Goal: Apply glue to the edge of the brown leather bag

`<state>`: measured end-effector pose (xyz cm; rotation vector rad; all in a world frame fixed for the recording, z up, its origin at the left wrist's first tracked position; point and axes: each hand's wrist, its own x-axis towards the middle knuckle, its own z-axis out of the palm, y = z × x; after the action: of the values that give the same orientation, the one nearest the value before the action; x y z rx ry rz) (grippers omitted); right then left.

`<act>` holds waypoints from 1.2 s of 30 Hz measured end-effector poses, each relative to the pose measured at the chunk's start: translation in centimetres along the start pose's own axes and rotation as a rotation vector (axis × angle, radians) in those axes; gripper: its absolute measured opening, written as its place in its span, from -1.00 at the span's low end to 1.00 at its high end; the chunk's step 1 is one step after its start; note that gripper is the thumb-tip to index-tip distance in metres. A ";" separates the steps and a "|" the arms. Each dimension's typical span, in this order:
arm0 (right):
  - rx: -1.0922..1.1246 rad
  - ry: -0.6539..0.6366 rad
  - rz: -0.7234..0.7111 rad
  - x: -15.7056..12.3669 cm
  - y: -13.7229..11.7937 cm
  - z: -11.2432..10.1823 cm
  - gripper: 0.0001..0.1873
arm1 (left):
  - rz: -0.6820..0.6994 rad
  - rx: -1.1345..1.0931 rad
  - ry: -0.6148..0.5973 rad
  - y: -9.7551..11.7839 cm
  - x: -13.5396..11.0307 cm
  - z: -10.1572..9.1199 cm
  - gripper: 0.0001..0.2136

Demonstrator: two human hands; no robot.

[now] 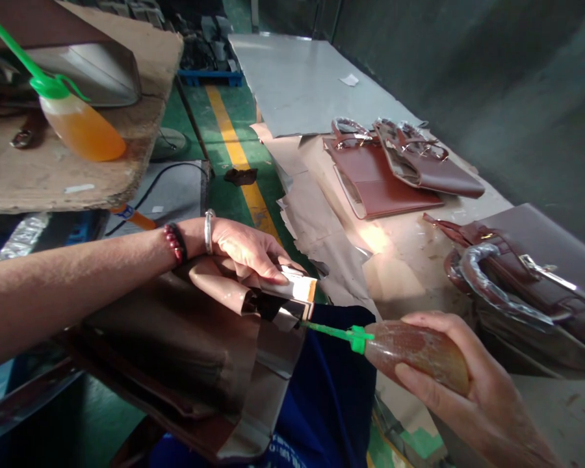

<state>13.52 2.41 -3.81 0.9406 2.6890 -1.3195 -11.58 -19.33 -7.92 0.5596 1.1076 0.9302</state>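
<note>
Two bare hands at work on a brown bag (214, 338), the landmark for all places given here. The bag lies over blue cloth (334, 383) bearing white lettering. At the bag's upper right edge, the left hand (253, 253) grips a pale strip (295, 286) with an orange end, the thumb laid along its top; the fingers beneath are largely hidden. To the right of the bag, the right hand (461, 377) is wrapped around a squeeze bottle (422, 354), tipped nearly level, its green nozzle (329, 330) pointing toward the bag. The nozzle tip lies just beside the strip's lower corner; whether the two touch cannot be told.

Right of the bag and beyond it, a paper-covered counter (400, 279) carries a reddish bag (370, 185) with a folded bag (431, 169) resting partly upon it. Nearer the landmark bag's level, at far right, lies a larger bag (550, 266), its handles wrapped in clear film. Beyond the landmark bag to the left, another counter (153, 78) bears an amber bottle (85, 130) with a green cap.
</note>
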 end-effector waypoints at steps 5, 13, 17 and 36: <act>-0.046 -0.050 -0.111 0.0 0.8 0.0 -0.62 | -0.088 -0.083 -0.010 0.3 0.2 0.0 -0.42; 0.047 0.025 0.004 0.4 0.2 -0.4 -0.53 | -0.112 -0.077 0.008 0.2 0.4 -0.2 -0.44; 0.047 0.039 -0.052 0.8 0.0 -0.4 -0.55 | -0.118 -0.068 0.013 0.3 0.5 -0.4 -0.48; -0.075 -0.181 -0.271 0.2 2.9 0.4 -0.69 | -0.139 -0.114 0.002 0.4 0.3 -0.3 -0.53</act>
<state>14.79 3.57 -6.19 0.4370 2.7724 -1.2613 -11.97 -18.90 -7.89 0.3833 1.0744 0.8669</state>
